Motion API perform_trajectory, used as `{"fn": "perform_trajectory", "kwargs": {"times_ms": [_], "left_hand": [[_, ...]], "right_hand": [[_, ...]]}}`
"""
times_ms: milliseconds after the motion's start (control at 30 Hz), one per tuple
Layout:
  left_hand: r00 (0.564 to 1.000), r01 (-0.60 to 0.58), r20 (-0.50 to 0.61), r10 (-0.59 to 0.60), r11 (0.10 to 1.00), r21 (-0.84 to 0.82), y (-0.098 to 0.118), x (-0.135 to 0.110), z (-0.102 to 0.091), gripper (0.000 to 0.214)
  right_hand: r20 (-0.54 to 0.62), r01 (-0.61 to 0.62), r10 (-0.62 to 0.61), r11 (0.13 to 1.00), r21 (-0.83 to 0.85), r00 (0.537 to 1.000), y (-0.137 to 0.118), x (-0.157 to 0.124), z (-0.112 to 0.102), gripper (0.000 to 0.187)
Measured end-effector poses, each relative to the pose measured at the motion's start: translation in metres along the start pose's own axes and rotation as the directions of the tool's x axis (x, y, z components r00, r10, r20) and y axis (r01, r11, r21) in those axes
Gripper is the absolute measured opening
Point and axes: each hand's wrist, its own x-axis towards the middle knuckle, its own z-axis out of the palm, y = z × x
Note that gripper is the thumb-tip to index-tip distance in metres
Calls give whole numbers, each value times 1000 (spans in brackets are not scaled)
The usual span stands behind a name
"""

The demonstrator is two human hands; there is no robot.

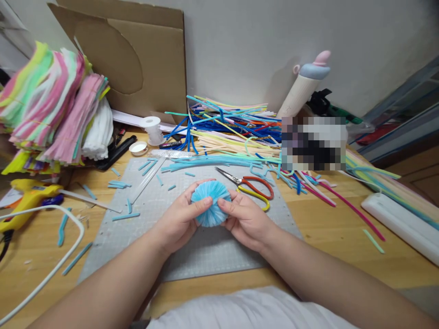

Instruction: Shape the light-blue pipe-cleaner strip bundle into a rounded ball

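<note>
Blue pom-pom [210, 203] sits pinched between your left hand [178, 224] and right hand [245, 221], both grips closed on it, apparently shaping it; any trimming calls for the scissors [248, 185] just behind it.

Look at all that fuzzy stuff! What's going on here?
A person holds a fluffy blue pompom between both hands, the left hand and right hand gripping its sides above a grey cutting mat. Red-and-yellow scissors lie on the mat just behind it, with short blue pipe cleaner pieces scattered around. A yellow glue gun rests at the far left.
</note>
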Motion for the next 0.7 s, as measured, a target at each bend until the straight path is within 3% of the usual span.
{"fn": "perform_trajectory", "kwargs": {"times_ms": [100, 233, 433, 700], "left_hand": [[999, 37, -5, -37, 996, -76, 2, 1, -2, 30], [1000, 3, -9, -4, 999, -40, 6, 4, -8, 23], [996, 67, -53, -67, 998, -4, 7, 3, -8, 18], [998, 60, -29, -59, 998, 34, 5, 3, -8, 17]], "right_hand": [[16, -9, 9, 999, 54, 1000, -1, 1, -2, 23], [-32, 3, -2, 999, 36, 1000, -3, 2, -3, 27], [-119, 107, -131, 976, -191, 984, 3, 4, -5, 54], [-116, 137, -180, 942, -307, 977, 2, 6, -11, 56]]}}
